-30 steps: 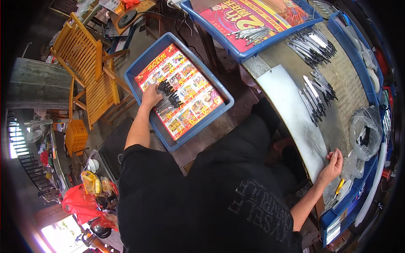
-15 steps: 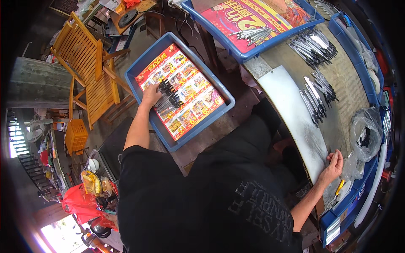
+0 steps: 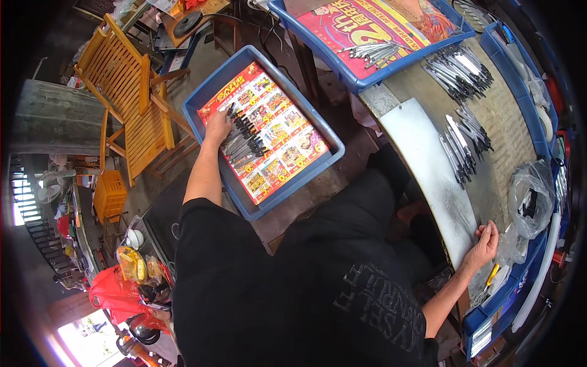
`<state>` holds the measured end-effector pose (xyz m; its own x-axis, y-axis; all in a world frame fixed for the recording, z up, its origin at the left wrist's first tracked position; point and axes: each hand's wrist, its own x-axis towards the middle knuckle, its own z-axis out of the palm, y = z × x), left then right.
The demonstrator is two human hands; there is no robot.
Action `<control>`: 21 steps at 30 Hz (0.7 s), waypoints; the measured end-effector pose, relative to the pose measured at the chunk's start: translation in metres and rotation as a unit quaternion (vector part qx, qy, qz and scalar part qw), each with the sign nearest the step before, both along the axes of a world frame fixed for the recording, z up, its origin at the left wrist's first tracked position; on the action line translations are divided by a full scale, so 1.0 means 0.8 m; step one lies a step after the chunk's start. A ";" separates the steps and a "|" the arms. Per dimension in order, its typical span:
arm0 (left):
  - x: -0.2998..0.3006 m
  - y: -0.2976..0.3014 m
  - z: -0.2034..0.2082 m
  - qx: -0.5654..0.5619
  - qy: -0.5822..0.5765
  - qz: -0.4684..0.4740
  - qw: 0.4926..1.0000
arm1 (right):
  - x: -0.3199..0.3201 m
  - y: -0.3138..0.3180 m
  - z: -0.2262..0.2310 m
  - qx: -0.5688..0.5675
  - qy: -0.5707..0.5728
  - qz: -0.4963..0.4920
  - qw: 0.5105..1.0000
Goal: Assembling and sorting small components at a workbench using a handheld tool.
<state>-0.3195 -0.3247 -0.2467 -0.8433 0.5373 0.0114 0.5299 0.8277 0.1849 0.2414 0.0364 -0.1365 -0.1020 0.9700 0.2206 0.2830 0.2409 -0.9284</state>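
My left hand (image 3: 217, 127) reaches into a blue tray (image 3: 245, 211) lined with a colourful printed sheet (image 3: 260, 191). Its fingers are closed at the far end of a row of pens (image 3: 247, 139) lying side by side, and a dark pen end (image 3: 230, 110) shows at the fingertips. My right hand (image 3: 483, 243) rests at the near edge of the worktable (image 3: 506, 116), thumb and fingers pinched together; whatever they hold is too small to make out. Farther up the table lie a small group of pens (image 3: 458, 153) and a larger heap (image 3: 458, 72).
Another blue tray (image 3: 361, 82) at the table's far end holds a poster and several pens. A white board (image 3: 425, 156) lines the near table edge. Close to my right hand are a clear plastic bag (image 3: 531, 199) and a yellow-handled tool (image 3: 493, 274). A wooden folding chair (image 3: 137, 116) stands left.
My left hand has shifted slightly toward the far end of the pen row, with a pen end now showing at its fingertips. My right hand stays nearly still at the table edge.
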 end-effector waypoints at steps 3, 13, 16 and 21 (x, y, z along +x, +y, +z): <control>-0.003 -0.001 -0.007 -0.016 -0.001 -0.002 1.000 | -0.001 0.000 -0.001 0.002 -0.002 -0.004 1.000; -0.006 -0.007 -0.015 -0.004 0.004 -0.021 1.000 | -0.001 0.001 -0.001 0.009 -0.014 -0.001 1.000; -0.014 -0.014 -0.021 0.018 0.026 -0.014 0.999 | -0.001 0.001 -0.001 0.008 -0.019 0.002 1.000; -0.020 -0.011 -0.022 0.028 0.027 0.067 0.997 | -0.001 0.001 0.001 0.017 -0.030 0.010 0.999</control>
<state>-0.3351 -0.3334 -0.2642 -0.9044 0.4180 0.0853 0.4265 0.8806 0.2066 0.2406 0.0368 -0.1361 -0.1347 0.9596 0.2470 0.3332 0.2786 -0.9007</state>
